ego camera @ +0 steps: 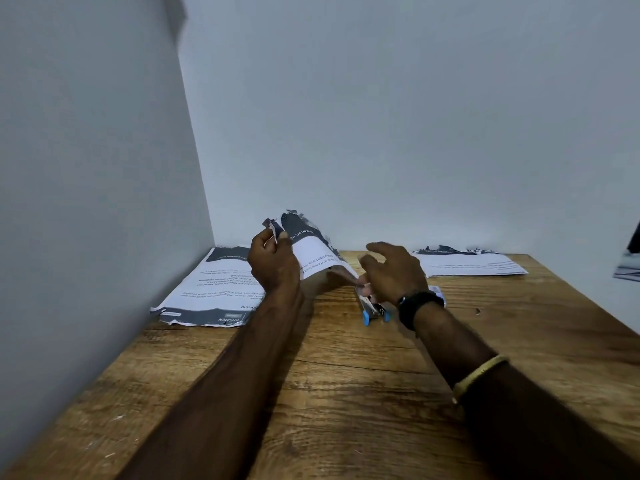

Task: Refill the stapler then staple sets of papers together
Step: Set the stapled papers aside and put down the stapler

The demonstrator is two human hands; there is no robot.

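My left hand (273,261) pinches the top edge of a set of printed papers (313,252) and holds it tilted above the table. The lower corner of that set reaches down into the blue and metal stapler (372,308) lying on the wood. My right hand (394,271) rests over the stapler's front, thumb and fingers around it, hiding most of it. A black watch is on the right wrist.
A stack of printed sheets (207,292) lies at the back left by the wall. Another stack (467,263) lies at the back right. The wooden table (346,393) meets white walls at the left and behind. A dark object (628,265) shows at the right edge.
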